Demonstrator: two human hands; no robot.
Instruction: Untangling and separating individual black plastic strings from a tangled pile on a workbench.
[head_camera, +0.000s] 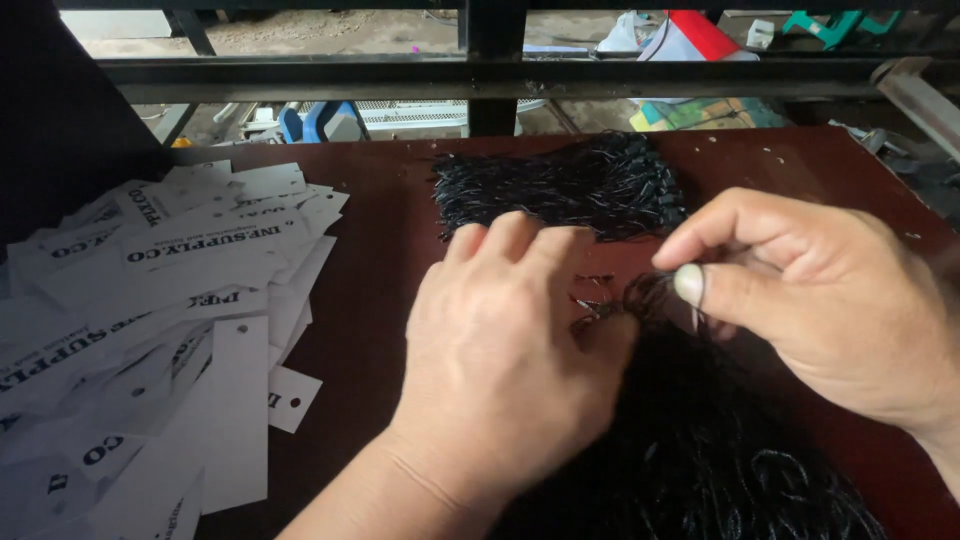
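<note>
Both hands met over the near heap of black string loops (700, 440), which lay on the dark red tabletop (390, 260) right in front of me. My left hand (500, 350) rested knuckles-up on the heap's left edge, fingers curled together rather than spread, its thumb tip touching a few loose strands at the top of the heap. My right hand (810, 290) came in from the heap's right side, thumb and forefinger closed in a fine pinch on what looked like a single loop drawn up from the tangle, the other fingers folded beneath. Doing this well, I judged, meant holding the heap down with the left while lifting only one strand, slowly, so its neighbours did not drag along in a knot. Beyond the heap, farther from me, sat a second, tidier bundle of black strings (560, 185). Well to the heap's left spread a loose pile of white paper tags (160, 330), each punched with a small hole.
</note>
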